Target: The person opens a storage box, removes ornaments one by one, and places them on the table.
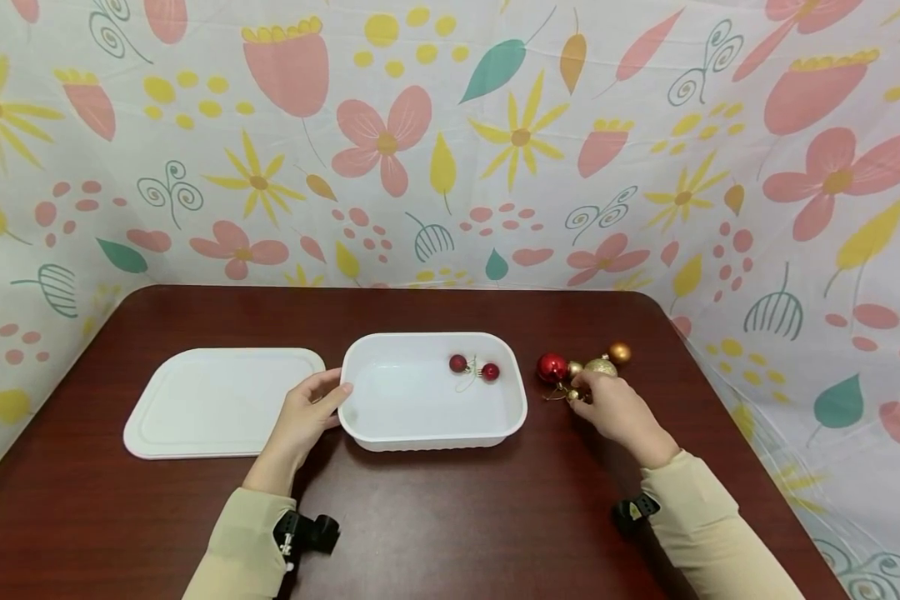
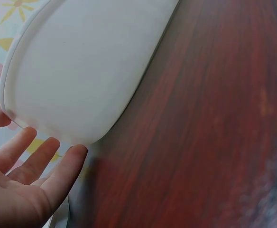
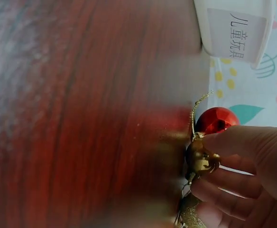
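A white plastic container (image 1: 427,440) holds two small dark-red baubles (image 1: 490,372) joined by gold thread. My left hand (image 1: 311,410) holds its left end, thumb at the rim; in the left wrist view the fingertips (image 2: 77,153) touch the white wall. Right of the container my right hand (image 1: 615,410) pinches a small gold bauble (image 3: 198,156) between thumb and fingers, low over the table. Close by lie a shiny red bauble (image 1: 551,367), a glittery gold bauble (image 1: 602,367) and an orange-gold one (image 1: 619,352). My right fingers partly hide this cluster.
A flat white lid (image 1: 217,400) lies left of the container. The dark wooden table (image 1: 435,533) ends at a flower-patterned cloth (image 1: 390,233) behind. A printed label (image 3: 235,35) is on the container's right end. Each wrist wears a black camera.
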